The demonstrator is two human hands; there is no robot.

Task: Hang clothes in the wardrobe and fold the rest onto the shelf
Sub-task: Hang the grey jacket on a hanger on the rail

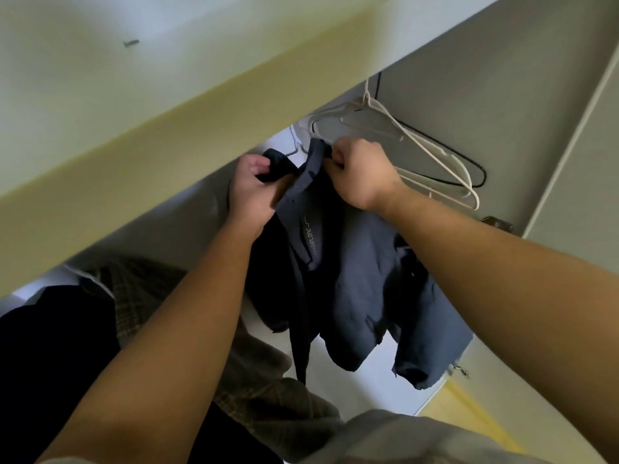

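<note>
Left grip [253,192] and right grip [363,174] tight around limp, crumpled slate-blue shirt [351,279].

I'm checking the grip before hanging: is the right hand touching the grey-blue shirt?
Touching. The head view shows the right hand with its fingers curled round the top edge of the grey-blue shirt, pinching the fabric.

One print legible: pale grey lettering [308,240] on the dark blue-grey fabric garment [355,272]; it runs sideways beside the front opening; reads "…XPLORE"; leading characters too blurred to read; thin pale line mark follows it.
</note>
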